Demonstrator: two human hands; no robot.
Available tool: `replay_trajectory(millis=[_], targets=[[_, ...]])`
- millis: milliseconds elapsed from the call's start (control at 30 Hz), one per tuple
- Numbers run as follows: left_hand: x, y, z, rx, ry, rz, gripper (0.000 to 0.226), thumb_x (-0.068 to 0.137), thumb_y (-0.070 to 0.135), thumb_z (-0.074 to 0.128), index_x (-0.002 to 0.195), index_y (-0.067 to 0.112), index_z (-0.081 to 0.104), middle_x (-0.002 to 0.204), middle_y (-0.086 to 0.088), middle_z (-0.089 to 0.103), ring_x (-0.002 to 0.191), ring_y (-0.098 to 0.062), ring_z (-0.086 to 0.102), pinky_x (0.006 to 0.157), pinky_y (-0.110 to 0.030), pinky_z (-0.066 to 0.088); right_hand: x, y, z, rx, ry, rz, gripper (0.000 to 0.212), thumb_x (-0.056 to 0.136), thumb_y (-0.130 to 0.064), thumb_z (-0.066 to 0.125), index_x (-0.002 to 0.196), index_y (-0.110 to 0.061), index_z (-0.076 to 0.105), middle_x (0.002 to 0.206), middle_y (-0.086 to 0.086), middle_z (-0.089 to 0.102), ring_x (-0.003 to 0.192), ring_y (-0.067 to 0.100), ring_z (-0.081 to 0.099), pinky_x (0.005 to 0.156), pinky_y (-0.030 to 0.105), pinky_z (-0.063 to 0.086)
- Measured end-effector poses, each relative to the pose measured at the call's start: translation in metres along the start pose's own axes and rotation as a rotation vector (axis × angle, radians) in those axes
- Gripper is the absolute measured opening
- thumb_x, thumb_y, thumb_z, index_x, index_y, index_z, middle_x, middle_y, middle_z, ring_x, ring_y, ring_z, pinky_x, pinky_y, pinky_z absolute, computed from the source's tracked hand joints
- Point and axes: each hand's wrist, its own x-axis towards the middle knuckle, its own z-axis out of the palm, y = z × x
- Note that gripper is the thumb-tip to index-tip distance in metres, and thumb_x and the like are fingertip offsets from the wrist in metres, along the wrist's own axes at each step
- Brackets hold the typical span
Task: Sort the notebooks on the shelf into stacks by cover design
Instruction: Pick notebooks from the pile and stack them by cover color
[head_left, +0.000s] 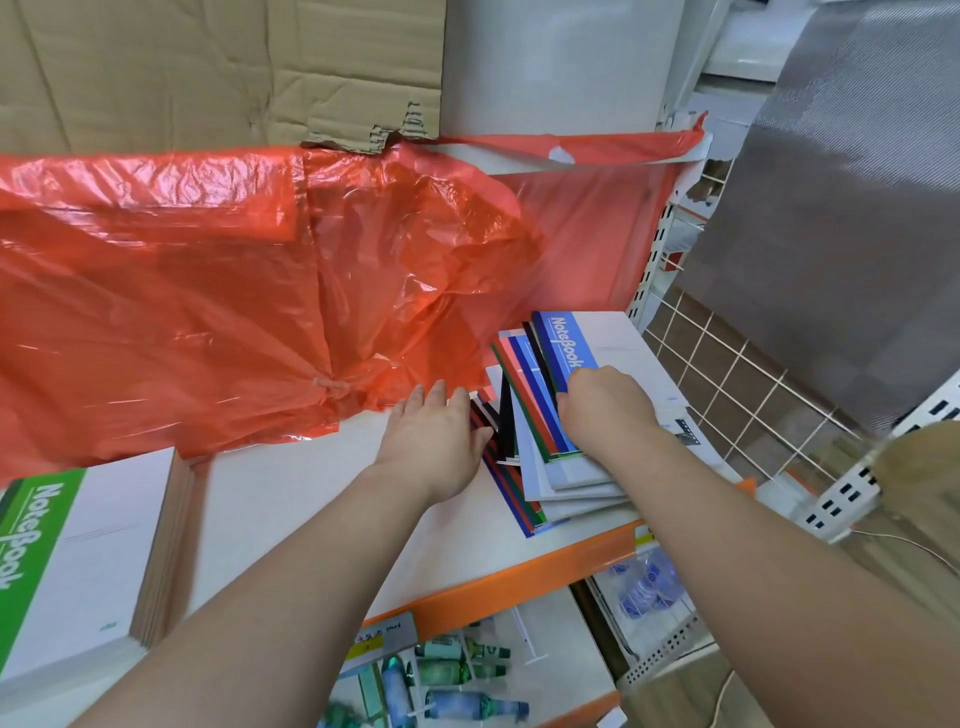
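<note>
Both forearms reach over white shelf (322, 499), orange front edge. Left hand (431, 441) flat, fingers straight, touching left side of fanned notebook pile (571, 478) at shelf's right end. Right hand (602, 410) curled, gripping blue "NoteBook" (563, 343) atop pile. Green notebook stack (67, 561) far left. Red plastic bag (260, 286) behind.

Single head-worn wide-angle view, looking forward and steeply down along both bare forearms.

The camera sits above and behind the left hand (434, 441) and right hand (602, 410), both close and near frame centre. The white shelf board with an orange front edge (311, 493) runs beneath them. The fanned pile of striped paper notebooks (530, 395) lies under the right hand. Crumpled red plastic sheeting (208, 291) fills the view beyond the left hand. Straight edges bow toward the borders.
</note>
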Motion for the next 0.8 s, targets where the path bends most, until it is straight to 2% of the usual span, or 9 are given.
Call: replay_trajectory(millis=[100,233,333,433,500,567,633,700,800], targets=[[0.002,-0.001,0.003,-0.001,-0.006,0.014,0.064,0.101,0.053,0.034,0.153,0.016,0.024,0.163,-0.013,0.018,0.15,-0.036,0.014,0.122,-0.047,0.018,0.001,0.0,-0.001,-0.004,-0.018,0.0,0.011,0.097,-0.016,0.051,0.1,-0.007,0.058,0.103,0.013,0.06,0.082,0.029,0.052,0.067,0.028,0.039],[0.004,-0.004,0.006,-0.009,0.01,0.02,0.063,0.101,0.053,0.035,0.152,0.016,0.026,0.162,-0.013,0.019,0.15,-0.036,0.015,0.122,-0.046,0.018,0.0,-0.008,-0.007,-0.107,-0.065,-0.034,0.024,0.091,0.002,0.05,0.114,-0.002,0.055,0.112,0.016,0.06,0.1,0.033,0.059,0.071,0.031,0.04],[0.004,-0.005,0.005,-0.084,0.071,0.029,0.055,0.101,0.049,0.039,0.142,0.013,0.04,0.154,-0.015,0.037,0.143,-0.036,0.03,0.117,-0.044,0.03,0.002,-0.005,-0.01,-0.133,-0.008,-0.017,0.037,0.084,0.011,0.048,0.12,0.003,0.049,0.109,0.02,0.061,0.099,0.038,0.06,0.067,0.035,0.039],[0.005,-0.004,0.0,-0.359,0.187,-0.018,0.043,0.102,0.042,0.043,0.124,0.008,0.054,0.128,-0.012,0.058,0.121,-0.033,0.053,0.096,-0.039,0.045,-0.004,-0.01,-0.013,-0.093,0.112,-0.047,0.033,0.087,0.006,0.047,0.12,0.002,0.048,0.101,0.02,0.063,0.091,0.038,0.061,0.062,0.034,0.035],[0.007,-0.002,-0.007,-0.676,0.218,-0.123,0.039,0.102,0.041,0.044,0.113,0.008,0.061,0.115,-0.011,0.064,0.113,-0.034,0.059,0.093,-0.039,0.047,-0.015,-0.027,-0.018,-0.086,0.16,-0.147,0.03,0.092,-0.002,0.045,0.122,0.0,0.047,0.1,0.019,0.064,0.089,0.037,0.062,0.058,0.033,0.032],[0.011,0.0,-0.014,-1.172,0.156,-0.233,0.039,0.101,0.045,0.044,0.097,0.011,0.063,0.098,-0.006,0.067,0.093,-0.034,0.067,0.084,-0.044,0.054,-0.033,-0.047,-0.024,-0.052,0.186,-0.278,0.029,0.096,-0.011,0.042,0.124,-0.003,0.045,0.101,0.018,0.064,0.091,0.036,0.063,0.054,0.033,0.027],[0.011,0.0,-0.017,-1.523,0.02,-0.303,0.037,0.103,0.041,0.044,0.1,0.011,0.065,0.092,-0.007,0.07,0.07,-0.026,0.068,0.063,-0.037,0.059,-0.053,-0.064,-0.024,0.0,0.183,-0.415,0.032,0.098,-0.02,0.038,0.127,-0.008,0.045,0.102,0.016,0.065,0.091,0.036,0.063,0.059,0.034,0.03],[0.012,-0.004,-0.014,-1.56,0.004,-0.319,0.022,0.1,0.016,0.047,0.107,0.008,0.066,0.098,-0.009,0.074,0.073,-0.024,0.071,0.061,-0.036,0.059,-0.064,-0.07,-0.022,0.084,0.142,-0.489,0.033,0.099,-0.027,0.037,0.126,-0.012,0.048,0.099,0.015,0.066,0.088,0.037,0.061,0.062,0.037,0.036],[0.011,-0.011,-0.006,-1.511,0.066,-0.357,0.033,0.092,-0.006,0.04,0.109,0.011,0.062,0.107,-0.01,0.072,0.09,-0.029,0.071,0.072,-0.043,0.06,-0.051,-0.06,-0.017,0.161,0.133,-0.411,0.028,0.099,-0.025,0.037,0.116,-0.012,0.056,0.098,0.012,0.066,0.09,0.034,0.06,0.063,0.035,0.04]])
